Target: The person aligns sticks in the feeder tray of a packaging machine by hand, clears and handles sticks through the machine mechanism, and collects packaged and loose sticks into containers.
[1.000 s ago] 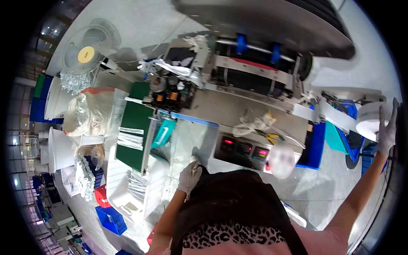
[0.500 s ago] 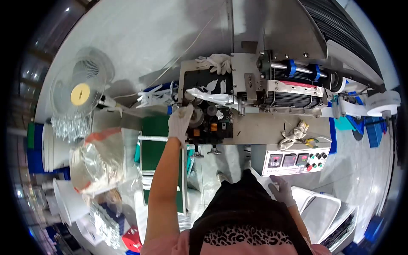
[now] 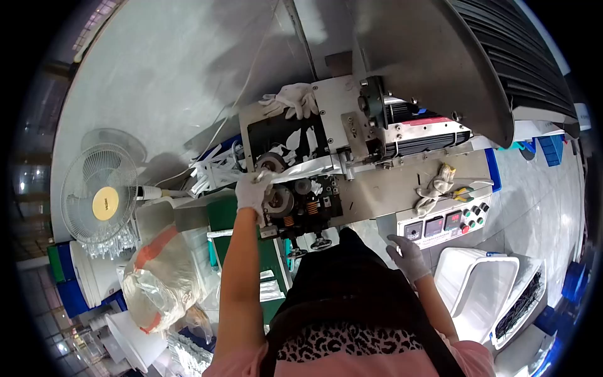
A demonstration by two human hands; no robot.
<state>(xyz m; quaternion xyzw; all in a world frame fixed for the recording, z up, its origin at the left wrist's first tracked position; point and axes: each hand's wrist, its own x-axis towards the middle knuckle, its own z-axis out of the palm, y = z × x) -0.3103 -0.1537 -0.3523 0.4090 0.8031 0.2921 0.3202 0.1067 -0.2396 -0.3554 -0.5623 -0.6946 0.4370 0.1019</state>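
My left hand (image 3: 252,193), in a white glove, is closed at the left end of a shiny white strip (image 3: 308,169). The strip runs out of the machine to the right and passes between the upper roller (image 3: 271,163) and the lower roller (image 3: 278,202). Its exact grip is partly hidden by the glove. My right hand (image 3: 409,259), also gloved, hangs below the control box (image 3: 443,226) with its fingers apart and holds nothing.
White gloves (image 3: 295,100) lie at the machine's back corner. Another glove (image 3: 433,193) and yellow-handled pliers (image 3: 463,193) rest on the metal bed. White scraps (image 3: 210,169) pile up at left, near a fan (image 3: 103,198). White bins (image 3: 477,289) stand at lower right.
The strip's loose left end has come down to my left hand, and the strip now lies straighter between the rollers. My view has turned and moved closer. My right hand stays low.
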